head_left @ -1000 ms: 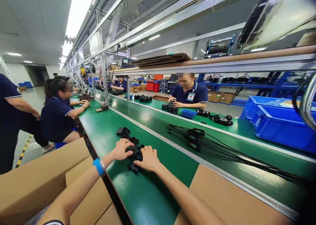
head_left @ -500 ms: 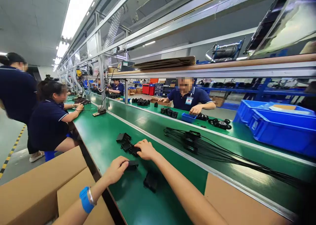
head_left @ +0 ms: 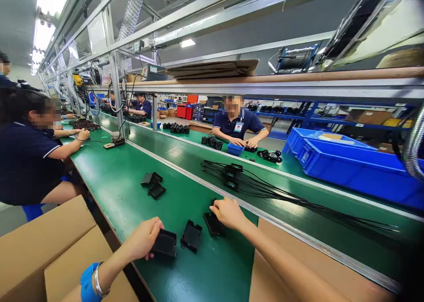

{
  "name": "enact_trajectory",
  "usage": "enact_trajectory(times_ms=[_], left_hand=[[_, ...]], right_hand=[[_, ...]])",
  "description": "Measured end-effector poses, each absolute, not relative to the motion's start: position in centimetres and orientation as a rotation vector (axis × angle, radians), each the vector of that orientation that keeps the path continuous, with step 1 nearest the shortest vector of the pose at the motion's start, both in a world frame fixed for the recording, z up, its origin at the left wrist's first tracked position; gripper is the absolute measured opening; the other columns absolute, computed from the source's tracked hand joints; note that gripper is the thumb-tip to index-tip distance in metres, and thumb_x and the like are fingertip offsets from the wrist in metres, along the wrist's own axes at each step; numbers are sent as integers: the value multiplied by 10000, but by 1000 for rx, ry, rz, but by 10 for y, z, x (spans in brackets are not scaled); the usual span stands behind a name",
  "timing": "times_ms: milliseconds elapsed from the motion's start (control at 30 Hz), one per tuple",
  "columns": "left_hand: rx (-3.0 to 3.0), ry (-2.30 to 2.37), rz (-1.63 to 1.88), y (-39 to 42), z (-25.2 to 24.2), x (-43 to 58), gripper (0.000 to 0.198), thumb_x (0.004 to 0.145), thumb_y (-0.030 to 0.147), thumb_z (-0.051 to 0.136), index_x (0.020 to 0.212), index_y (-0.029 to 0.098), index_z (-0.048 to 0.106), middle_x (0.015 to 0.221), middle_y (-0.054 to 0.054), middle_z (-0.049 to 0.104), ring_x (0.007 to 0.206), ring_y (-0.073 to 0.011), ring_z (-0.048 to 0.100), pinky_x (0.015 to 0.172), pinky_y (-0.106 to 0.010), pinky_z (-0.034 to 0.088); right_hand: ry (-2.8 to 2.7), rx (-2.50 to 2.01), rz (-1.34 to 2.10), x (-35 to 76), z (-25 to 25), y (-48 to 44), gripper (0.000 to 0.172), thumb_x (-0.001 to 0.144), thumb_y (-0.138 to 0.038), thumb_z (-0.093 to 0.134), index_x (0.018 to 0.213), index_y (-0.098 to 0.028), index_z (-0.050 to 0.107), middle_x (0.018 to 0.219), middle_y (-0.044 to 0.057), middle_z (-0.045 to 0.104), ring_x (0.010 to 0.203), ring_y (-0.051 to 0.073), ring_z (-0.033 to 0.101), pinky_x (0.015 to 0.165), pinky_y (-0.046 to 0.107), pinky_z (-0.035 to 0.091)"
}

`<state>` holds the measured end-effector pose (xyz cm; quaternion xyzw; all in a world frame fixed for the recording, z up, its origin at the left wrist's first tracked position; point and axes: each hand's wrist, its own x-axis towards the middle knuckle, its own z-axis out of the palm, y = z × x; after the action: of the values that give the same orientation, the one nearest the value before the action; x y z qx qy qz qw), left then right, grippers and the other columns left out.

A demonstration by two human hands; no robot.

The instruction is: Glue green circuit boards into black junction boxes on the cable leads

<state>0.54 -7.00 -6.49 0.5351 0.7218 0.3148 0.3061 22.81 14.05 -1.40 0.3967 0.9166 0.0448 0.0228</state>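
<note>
Near the bench's front edge, my left hand (head_left: 141,240) is closed on a black plastic tray (head_left: 165,243), its open side facing up. My right hand (head_left: 228,213) has its fingers closed on a black part (head_left: 212,203), mostly hidden under the fingertips, just behind a black housing (head_left: 213,224). Between my hands a separate black housing (head_left: 191,236) lies on the green bench (head_left: 119,174). Farther left two more black housings (head_left: 155,190) sit touching each other.
Open cardboard boxes (head_left: 43,249) stand at the lower left, and a cardboard sheet (head_left: 281,266) lies at the lower right. Black cables (head_left: 281,189) stretch along the middle strip. Across it, a person (head_left: 237,122) works beside blue bins (head_left: 347,165). Another person (head_left: 29,152) sits left.
The view has turned right. My right hand has moved from the group of housings to the right with a black part. My left hand has brought its tray nearer, beside the loose housing.
</note>
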Motion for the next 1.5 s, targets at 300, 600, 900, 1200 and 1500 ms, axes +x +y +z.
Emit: enact_trajectory(times_ms=[300,600,900,1200,1500], left_hand=[[1887,1949,678,-49,-51,46,271,933,333,318,787,215,515,824,-56,560,733,-209,560,708,-331,420],[2143,1674,737,-69,-46,41,684,699,479,686,1292,231,454,1215,-100,482,1075,-256,494,945,-371,425],[2266,1519,612,-58,-59,74,597,715,367,677,1280,302,494,1435,-76,367,1266,-304,400,1064,-445,330],[2062,1939,778,-65,-72,39,441,809,350,619,1212,222,491,1235,-115,458,1113,-250,489,981,-398,422],[1765,2606,662,14,-61,-6,361,906,354,516,1217,172,494,1231,-116,480,1136,-278,471,936,-459,400]], right_hand=[[2785,1145,99,217,-20,123,264,919,-380,520,994,-144,611,993,51,625,944,181,586,856,398,465],[2794,1225,150,227,-21,100,421,900,-306,539,1264,-101,483,975,142,644,988,281,590,822,448,465],[3015,829,-43,182,-13,135,283,911,-342,545,1110,-144,582,1127,77,590,1035,211,564,898,441,460],[3084,285,-447,221,-11,111,521,730,-277,646,1240,-309,545,1264,25,568,1154,222,505,972,353,348],[3134,320,-496,239,-34,104,150,771,-263,604,914,-237,643,1304,82,498,1206,246,452,932,444,319]])
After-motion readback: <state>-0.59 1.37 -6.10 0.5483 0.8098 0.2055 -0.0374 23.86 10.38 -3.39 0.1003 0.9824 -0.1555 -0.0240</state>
